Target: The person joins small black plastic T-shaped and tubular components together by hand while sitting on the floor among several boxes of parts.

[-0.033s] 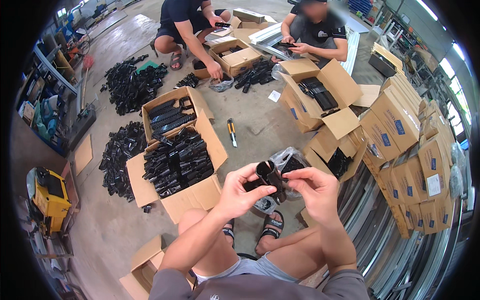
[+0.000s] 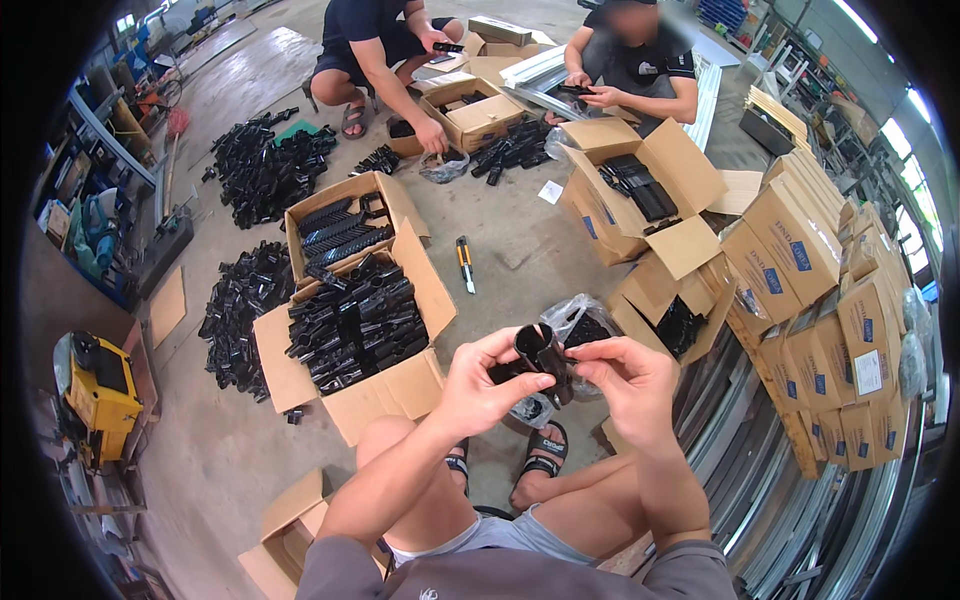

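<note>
Upright in front of me is a black tubular fitting (image 2: 543,362), its round open end facing up. My left hand (image 2: 488,388) is closed around it, the thumb across its front. My right hand (image 2: 632,385) is pinched at the fitting's right side; whatever is between its fingertips is too small or hidden to make out. Just beyond my hands lies a clear plastic bag (image 2: 580,318) of small dark parts. To the left, an open cardboard box (image 2: 395,395) is filled with similar black fittings.
An orange-and-black utility knife (image 2: 465,262) lies on the floor ahead. Heaps of black fittings (image 2: 245,315) lie left of the boxes. Stacked cartons (image 2: 785,255) and long metal profiles (image 2: 760,460) border the right. Two co-workers (image 2: 640,75) crouch at the far side, handling black parts.
</note>
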`<state>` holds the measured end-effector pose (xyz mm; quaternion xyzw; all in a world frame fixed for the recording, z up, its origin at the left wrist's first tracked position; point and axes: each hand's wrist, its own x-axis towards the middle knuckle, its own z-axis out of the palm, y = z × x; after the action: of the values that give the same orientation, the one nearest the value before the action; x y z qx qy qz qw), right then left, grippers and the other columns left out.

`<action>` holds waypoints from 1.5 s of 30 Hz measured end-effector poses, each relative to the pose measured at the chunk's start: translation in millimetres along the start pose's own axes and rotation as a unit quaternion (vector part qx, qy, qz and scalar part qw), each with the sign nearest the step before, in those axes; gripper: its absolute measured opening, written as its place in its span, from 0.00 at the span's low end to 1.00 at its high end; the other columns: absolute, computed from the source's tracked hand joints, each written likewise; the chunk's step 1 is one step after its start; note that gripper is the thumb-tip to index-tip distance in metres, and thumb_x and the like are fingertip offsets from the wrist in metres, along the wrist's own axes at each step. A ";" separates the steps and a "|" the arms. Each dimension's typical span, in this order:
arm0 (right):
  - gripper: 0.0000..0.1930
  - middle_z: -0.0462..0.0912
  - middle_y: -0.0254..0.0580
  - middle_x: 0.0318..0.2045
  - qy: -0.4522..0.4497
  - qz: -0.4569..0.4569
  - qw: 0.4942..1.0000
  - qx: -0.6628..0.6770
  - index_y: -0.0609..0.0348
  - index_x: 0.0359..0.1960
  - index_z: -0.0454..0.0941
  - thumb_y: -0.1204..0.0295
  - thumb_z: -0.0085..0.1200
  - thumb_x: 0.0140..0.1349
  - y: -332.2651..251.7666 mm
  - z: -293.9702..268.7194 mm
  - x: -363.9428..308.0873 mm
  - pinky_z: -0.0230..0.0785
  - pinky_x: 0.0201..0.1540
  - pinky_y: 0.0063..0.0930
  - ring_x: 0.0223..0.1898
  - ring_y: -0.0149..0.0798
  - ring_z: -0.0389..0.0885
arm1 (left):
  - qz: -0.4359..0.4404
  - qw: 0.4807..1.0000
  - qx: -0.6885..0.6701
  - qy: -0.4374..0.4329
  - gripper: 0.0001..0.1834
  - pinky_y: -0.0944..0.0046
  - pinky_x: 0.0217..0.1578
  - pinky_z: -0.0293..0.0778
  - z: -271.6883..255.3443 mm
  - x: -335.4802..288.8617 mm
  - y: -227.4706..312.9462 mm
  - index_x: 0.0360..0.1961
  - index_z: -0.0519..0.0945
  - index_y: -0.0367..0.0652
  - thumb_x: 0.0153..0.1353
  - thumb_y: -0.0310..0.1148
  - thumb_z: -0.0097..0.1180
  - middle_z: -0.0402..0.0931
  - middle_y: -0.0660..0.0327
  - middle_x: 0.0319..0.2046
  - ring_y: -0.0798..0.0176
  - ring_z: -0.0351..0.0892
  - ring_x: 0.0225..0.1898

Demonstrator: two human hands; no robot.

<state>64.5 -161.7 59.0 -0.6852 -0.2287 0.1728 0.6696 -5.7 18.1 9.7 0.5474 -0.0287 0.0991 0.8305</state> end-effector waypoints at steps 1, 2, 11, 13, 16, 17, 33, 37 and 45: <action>0.06 0.85 0.42 0.38 0.009 0.005 0.999 0.052 0.70 0.39 0.82 0.85 0.58 0.60 5.7 0.7 -0.3 0.75 0.43 0.21 0.38 0.29 0.82 | 0.000 1.000 0.000 0.002 0.23 0.63 0.52 0.76 0.2 0.0 -0.2 0.52 0.76 0.32 0.54 0.19 0.66 0.82 0.55 0.46 0.65 0.80 0.48; 0.06 0.85 0.42 0.38 0.008 0.006 0.999 0.052 0.70 0.39 0.82 0.85 0.58 0.60 10.0 0.2 0.8 0.75 0.43 0.21 0.38 0.29 0.82 | 0.000 1.000 0.031 -0.005 0.23 0.64 0.52 0.76 0.6 0.3 -0.1 0.52 0.76 0.32 0.54 0.19 0.66 0.82 0.56 0.46 0.66 0.80 0.48; 0.06 0.82 0.42 0.36 0.034 -0.043 0.998 0.036 0.71 0.36 0.81 0.87 0.60 0.56 28.6 -4.0 -3.4 0.76 0.42 0.23 0.38 0.31 0.81 | 0.028 0.991 0.128 -0.023 0.23 0.67 0.49 0.77 4.2 1.5 -8.1 0.51 0.77 0.33 0.52 0.18 0.68 0.82 0.57 0.46 0.69 0.81 0.46; 0.06 0.83 0.43 0.35 0.041 -0.052 0.998 0.022 0.71 0.34 0.81 0.87 0.60 0.55 28.0 -6.5 -4.3 0.75 0.41 0.22 0.36 0.31 0.82 | 0.036 0.990 0.134 -0.032 0.23 0.67 0.48 0.77 5.6 2.5 -8.9 0.51 0.78 0.33 0.52 0.18 0.68 0.82 0.57 0.46 0.68 0.81 0.46; 0.05 0.83 0.43 0.33 0.032 -0.065 0.997 0.001 0.70 0.33 0.81 0.87 0.61 0.55 27.0 -10.7 -3.3 0.75 0.40 0.22 0.34 0.31 0.82 | 0.045 0.988 0.148 -0.025 0.23 0.67 0.49 0.77 8.9 3.7 -8.6 0.50 0.78 0.34 0.51 0.18 0.68 0.82 0.56 0.46 0.67 0.82 0.46; 0.05 0.83 0.43 0.33 0.032 -0.063 0.998 0.001 0.70 0.33 0.81 0.87 0.61 0.55 27.0 -12.1 -2.3 0.75 0.40 0.22 0.34 0.31 0.82 | 0.053 0.988 0.143 -0.027 0.23 0.66 0.49 0.77 9.5 4.3 -8.5 0.50 0.78 0.34 0.51 0.18 0.68 0.82 0.55 0.47 0.67 0.82 0.46; 0.04 0.85 0.40 0.32 -0.012 0.044 0.999 0.020 0.68 0.35 0.81 0.84 0.61 0.58 22.4 -23.3 2.2 0.75 0.41 0.21 0.35 0.28 0.83 | 0.008 0.987 0.153 -0.044 0.23 0.67 0.49 0.77 8.1 7.1 -10.9 0.51 0.78 0.33 0.52 0.19 0.68 0.83 0.57 0.47 0.68 0.82 0.46; 0.04 0.85 0.39 0.30 -0.012 0.043 0.999 -0.021 0.68 0.35 0.81 0.84 0.60 0.58 17.1 -23.6 1.2 0.75 0.40 0.20 0.34 0.27 0.82 | 0.004 0.991 0.128 -0.045 0.23 0.67 0.49 0.77 10.2 6.1 -12.7 0.51 0.78 0.33 0.52 0.19 0.67 0.83 0.57 0.47 0.69 0.82 0.45; 0.03 0.85 0.39 0.32 -0.003 0.055 0.998 0.000 0.68 0.34 0.81 0.84 0.61 0.58 18.0 -23.4 0.3 0.75 0.39 0.20 0.34 0.27 0.82 | 0.046 0.983 0.172 -0.043 0.23 0.66 0.51 0.77 13.1 6.1 -13.7 0.52 0.78 0.34 0.53 0.19 0.68 0.83 0.56 0.47 0.67 0.82 0.48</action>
<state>79.0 -181.1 42.1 -0.6966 -0.1926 0.2113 0.6581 3.8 1.8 3.5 0.6838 -0.0724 0.1171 0.7165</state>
